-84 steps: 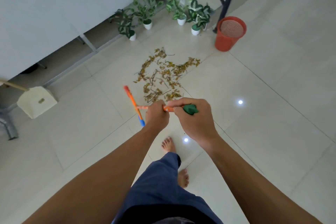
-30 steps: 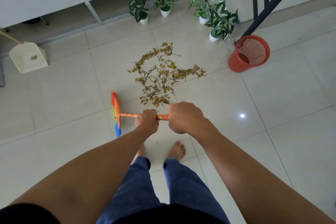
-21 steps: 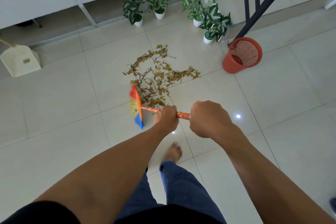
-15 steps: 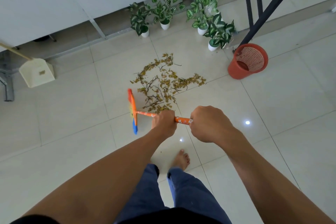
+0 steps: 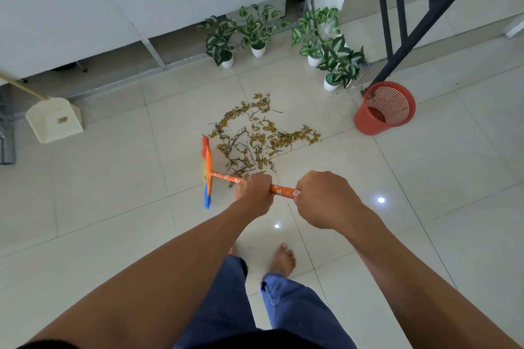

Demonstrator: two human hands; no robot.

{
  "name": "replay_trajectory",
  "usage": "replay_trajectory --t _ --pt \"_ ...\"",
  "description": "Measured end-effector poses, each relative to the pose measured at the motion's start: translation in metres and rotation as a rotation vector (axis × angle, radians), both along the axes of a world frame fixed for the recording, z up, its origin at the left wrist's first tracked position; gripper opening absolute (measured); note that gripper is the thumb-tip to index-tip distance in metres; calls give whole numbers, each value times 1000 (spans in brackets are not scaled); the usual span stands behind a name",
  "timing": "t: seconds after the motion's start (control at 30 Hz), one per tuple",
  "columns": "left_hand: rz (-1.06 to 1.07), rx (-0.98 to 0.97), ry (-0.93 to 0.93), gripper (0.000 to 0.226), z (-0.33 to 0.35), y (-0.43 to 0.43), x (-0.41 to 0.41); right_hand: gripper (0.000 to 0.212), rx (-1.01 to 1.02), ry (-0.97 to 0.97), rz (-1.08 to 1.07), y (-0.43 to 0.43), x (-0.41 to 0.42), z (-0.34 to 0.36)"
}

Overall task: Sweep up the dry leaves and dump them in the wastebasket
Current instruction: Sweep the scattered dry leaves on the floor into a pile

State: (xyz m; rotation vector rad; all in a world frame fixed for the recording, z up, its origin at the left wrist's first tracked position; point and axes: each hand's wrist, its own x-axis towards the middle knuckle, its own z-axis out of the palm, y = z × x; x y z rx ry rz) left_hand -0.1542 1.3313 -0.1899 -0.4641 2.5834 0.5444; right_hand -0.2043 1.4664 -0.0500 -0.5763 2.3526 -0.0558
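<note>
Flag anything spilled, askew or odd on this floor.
The dry leaves lie strewn loose over the tiles, just right of the broom head and in front of the potted plants. The wastebasket stands apart to their right. Nothing else stands out.

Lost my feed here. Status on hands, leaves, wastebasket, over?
Left hand and right hand grip broom handle. Broom head left of leaves, scattered on floor. Wastebasket right of pile, only bare floor between.
</note>
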Motion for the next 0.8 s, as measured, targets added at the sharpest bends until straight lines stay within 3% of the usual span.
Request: replay_trajectory --t 0.07,0.17,0.23,0.37,0.43,0.6,0.7,0.8 --pt "-6 -44 -9 13 4 -26 5 15 -48 -113 -21 -19 -2 -1" --pt "-40 -132 -63 11 5 -74 15 28 -174 -489 -217 -56 1 -5" --pt "-47 -183 -114 9 3 -108 20 27 -195 -602 -262 -87 3 -13" --pt "-46 -210 -151 7 -11 -163 12 19 -208 -479 -262 -142 1 -39" --pt "-61 -167 -154 7 -20 -176 1 26 -164 -408 -228 -160 -2 -47" --pt "-124 10 -86 16 -28 -163 -43 21 -11 -217 -207 -166 -23 -39" --pt "-211 41 -48 25 -21 -162 -70 29 5 -227 -289 -162 -48 -16" --pt "-247 -8 -54 20 -13 -184 -85 26 -91 -314 -396 -171 -65 -5"
